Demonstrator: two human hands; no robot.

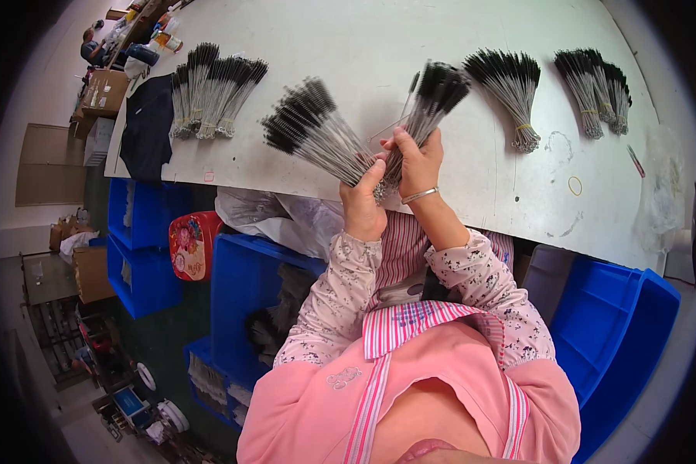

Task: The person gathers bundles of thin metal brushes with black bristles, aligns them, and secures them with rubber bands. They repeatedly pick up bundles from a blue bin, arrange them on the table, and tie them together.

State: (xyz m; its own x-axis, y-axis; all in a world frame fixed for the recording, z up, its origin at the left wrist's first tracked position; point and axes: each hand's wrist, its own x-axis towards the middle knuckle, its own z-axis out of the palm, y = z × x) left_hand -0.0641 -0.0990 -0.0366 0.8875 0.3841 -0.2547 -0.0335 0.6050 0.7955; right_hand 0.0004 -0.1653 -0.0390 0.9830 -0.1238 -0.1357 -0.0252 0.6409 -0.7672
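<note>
My left hand (363,203) is closed around a fanned bunch of wire tube brushes (309,127), black bristles pointing up and left. In my right hand (417,164) is a second, narrower bunch of brushes (439,89), bristles up and slightly blurred. The looped wire ends of both bunches meet low between my hands, partly hidden by the fingers. A single brush (412,83) sticks out apart from the right bunch. Both hands are over the near edge of the white table (348,46).
Brush bundles lie at the left (216,89), right (510,93) and far right (593,89). A yellow rubber band (575,185), a pen (636,161), a plastic bag (663,185) and dark cloth (148,127) are around. Blue bins (595,325) and a red tin (191,246) stand below; a person (93,50) is far left.
</note>
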